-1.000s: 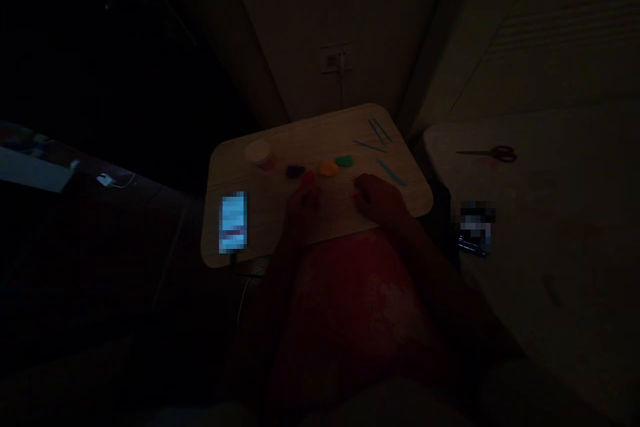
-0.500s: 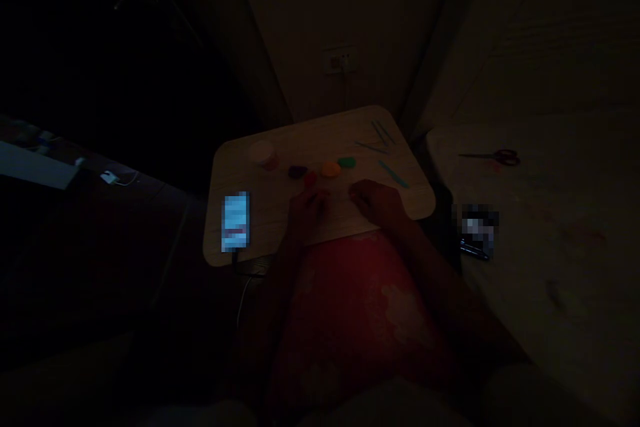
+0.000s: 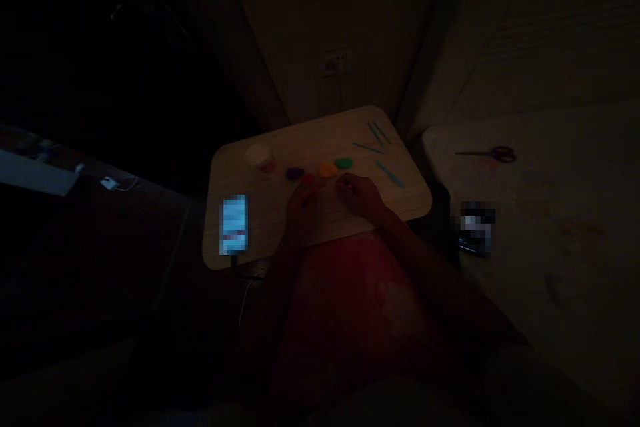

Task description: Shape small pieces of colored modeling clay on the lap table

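Observation:
Dim light blurs the fingers of both hands. My left hand (image 3: 301, 208) rests low over the small wooden table, fingers curled, just below a red lump of modelling clay (image 3: 308, 178); whether they touch it I cannot tell. To its right, my right hand (image 3: 361, 196) has its fingers bent together in a pinch, with a faint reddish spot at the tips. Beyond the hands lie a dark purple clay lump (image 3: 295, 174), an orange clay lump (image 3: 327, 170) and a green clay lump (image 3: 343, 163). Several thin blue sticks, one a wider blue tool (image 3: 390, 174), lie right of them.
A pale tub (image 3: 259, 156) stands at the table's back left. A lit phone (image 3: 234, 224) with a cable lies at the front left of the table (image 3: 270, 227). Scissors (image 3: 487, 154) and a dark blurred object (image 3: 476, 227) lie on the pale surface at right.
My right hand has moved left and slightly away from me, closer to my left hand and the orange lump. My left hand has shifted only a little; the lumps stay put.

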`<state>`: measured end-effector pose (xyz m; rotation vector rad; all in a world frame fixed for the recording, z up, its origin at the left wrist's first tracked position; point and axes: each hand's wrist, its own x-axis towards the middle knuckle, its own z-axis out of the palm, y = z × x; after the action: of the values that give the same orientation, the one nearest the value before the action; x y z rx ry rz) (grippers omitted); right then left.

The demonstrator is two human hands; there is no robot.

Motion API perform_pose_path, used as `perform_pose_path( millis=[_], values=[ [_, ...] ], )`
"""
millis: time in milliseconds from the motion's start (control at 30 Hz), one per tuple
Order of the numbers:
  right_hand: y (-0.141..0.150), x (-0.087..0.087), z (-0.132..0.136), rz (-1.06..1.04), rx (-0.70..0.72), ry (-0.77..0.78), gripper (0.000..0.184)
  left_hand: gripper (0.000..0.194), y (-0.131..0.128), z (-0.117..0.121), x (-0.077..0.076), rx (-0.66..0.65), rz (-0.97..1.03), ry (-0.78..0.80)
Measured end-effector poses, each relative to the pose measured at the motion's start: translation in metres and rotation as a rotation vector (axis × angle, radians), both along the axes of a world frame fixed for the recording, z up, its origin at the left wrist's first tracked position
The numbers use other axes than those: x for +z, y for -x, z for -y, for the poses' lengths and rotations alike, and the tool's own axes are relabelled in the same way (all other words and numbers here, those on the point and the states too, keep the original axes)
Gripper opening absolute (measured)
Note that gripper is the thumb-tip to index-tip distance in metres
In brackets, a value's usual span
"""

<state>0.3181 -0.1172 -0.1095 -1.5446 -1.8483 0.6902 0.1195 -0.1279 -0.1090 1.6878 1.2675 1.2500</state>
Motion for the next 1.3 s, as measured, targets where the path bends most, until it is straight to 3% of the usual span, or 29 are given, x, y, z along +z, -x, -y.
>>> perform_pose_path(
  millis=[167,467,700,1000,1300],
  values=[
    [0.0011,-0.0014,-0.0003,-0.044,-0.034,0.013,0.027,0.032,-0.0013,-0.0013,-0.0036,0.039,0.023,0.016],
    [-0.0005,-0.0018,0.0032,-0.046,-0.015,-0.009,0.028,0.021,-0.0057,0.0043,0.0005,0.063,0.096,0.175],
    [-0.0035,-0.0024,0.0059,-0.078,0.005,-0.013,0.028,0.036,-0.003,0.005,0.0015,-0.003,0.049,0.161],
    [-0.006,-0.0039,0.0068,-0.118,0.025,-0.037,0.027,0.023,0.0,-0.0017,-0.0046,0.009,0.093,0.072],
    [-0.0081,-0.0057,0.0077,-0.165,0.042,-0.063,0.027,0.03,-0.0045,0.0035,-0.0072,-0.036,0.25,0.231]
  ],
)
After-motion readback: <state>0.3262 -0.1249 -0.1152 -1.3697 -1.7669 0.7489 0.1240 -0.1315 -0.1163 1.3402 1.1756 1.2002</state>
